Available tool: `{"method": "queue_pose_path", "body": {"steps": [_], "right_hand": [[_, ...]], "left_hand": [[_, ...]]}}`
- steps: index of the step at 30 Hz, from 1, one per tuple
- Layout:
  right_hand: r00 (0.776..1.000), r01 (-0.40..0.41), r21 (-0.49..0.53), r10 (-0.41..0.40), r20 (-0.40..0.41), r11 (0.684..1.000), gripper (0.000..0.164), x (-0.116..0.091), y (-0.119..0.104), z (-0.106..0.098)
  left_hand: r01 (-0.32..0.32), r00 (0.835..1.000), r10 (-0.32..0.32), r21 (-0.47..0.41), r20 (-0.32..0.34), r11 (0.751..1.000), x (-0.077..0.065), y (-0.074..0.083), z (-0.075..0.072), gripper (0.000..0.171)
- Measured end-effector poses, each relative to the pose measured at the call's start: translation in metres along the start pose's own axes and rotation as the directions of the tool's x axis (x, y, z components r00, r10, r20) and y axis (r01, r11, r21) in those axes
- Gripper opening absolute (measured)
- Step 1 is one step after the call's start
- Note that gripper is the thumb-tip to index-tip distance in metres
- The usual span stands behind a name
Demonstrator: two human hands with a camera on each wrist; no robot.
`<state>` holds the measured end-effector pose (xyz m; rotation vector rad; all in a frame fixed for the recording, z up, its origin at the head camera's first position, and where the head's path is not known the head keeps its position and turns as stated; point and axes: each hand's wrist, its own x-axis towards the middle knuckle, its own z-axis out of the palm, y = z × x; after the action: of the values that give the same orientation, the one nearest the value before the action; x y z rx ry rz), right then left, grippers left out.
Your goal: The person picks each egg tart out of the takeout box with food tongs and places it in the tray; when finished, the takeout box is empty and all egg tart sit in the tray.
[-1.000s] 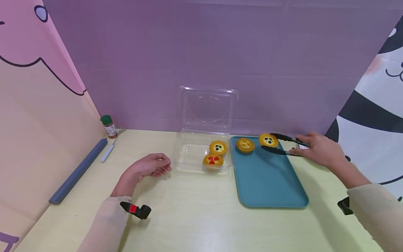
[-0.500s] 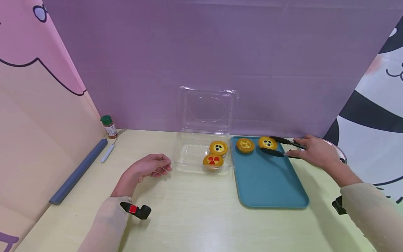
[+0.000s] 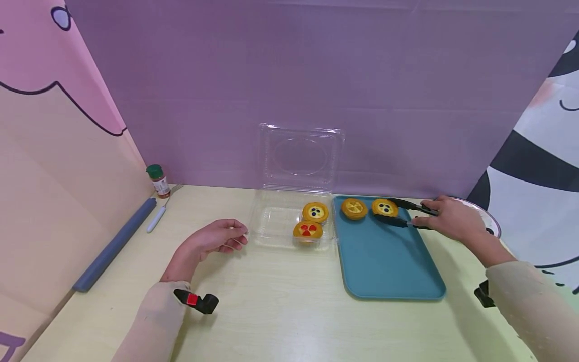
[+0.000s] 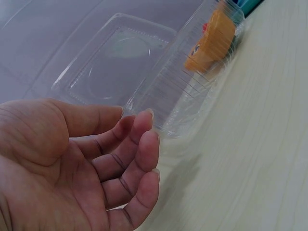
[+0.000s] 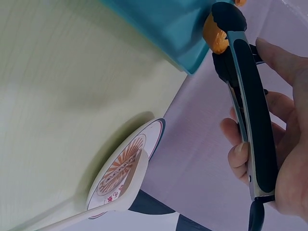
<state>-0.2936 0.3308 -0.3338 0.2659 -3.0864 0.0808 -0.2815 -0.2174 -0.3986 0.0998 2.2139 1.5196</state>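
Observation:
My right hand point(image 3: 454, 217) grips black-tipped tongs point(image 5: 255, 115) over the far right part of the blue tray point(image 3: 393, 266). Between the tongs' tips is a tart with dark dots point(image 3: 385, 206), low at the tray's far edge. Beside it on the tray sits a tart with pale wedges point(image 3: 354, 209). My left hand point(image 3: 216, 237) pinches the near left edge of an open clear plastic container point(image 3: 276, 221) with thumb and forefinger, the other fingers loosely curled. On the container's right side are a dark-dotted tart point(image 3: 315, 212) and a red-topped tart point(image 3: 308, 230).
A plate point(image 5: 127, 161) with a pale-handled utensil point(image 5: 137, 178) on it stands right of the tray. At the left lie a blue-grey rod point(image 3: 115, 246) and a white-handled fork point(image 3: 157, 218), beside a green-capped jar point(image 3: 158, 181). A purple backdrop point(image 3: 298, 90) rises behind the table.
My right hand has moved slightly left and down, lowering the dark-dotted tart in the tongs toward the tray. The left hand has stayed at the container's edge.

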Motion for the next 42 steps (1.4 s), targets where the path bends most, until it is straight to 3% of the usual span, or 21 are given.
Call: {"method": "queue_pose_path", "body": {"steps": [17, 42], "right_hand": [[0.999, -0.021, 0.026, 0.020, 0.042, 0.999, 0.087, 0.0016, 0.0006, -0.0039], [1.000, -0.005, -0.027, 0.005, -0.007, 1.000, 0.095, -0.0075, 0.0022, -0.0048]], "left_hand": [[-0.001, 1.000, 0.001, -0.010, 0.005, 1.000, -0.0014, 0.0014, 0.0012, 0.032], [-0.015, 1.000, 0.015, 0.003, 0.001, 1.000, 0.0018, -0.0019, 0.0009, 0.035]]}}
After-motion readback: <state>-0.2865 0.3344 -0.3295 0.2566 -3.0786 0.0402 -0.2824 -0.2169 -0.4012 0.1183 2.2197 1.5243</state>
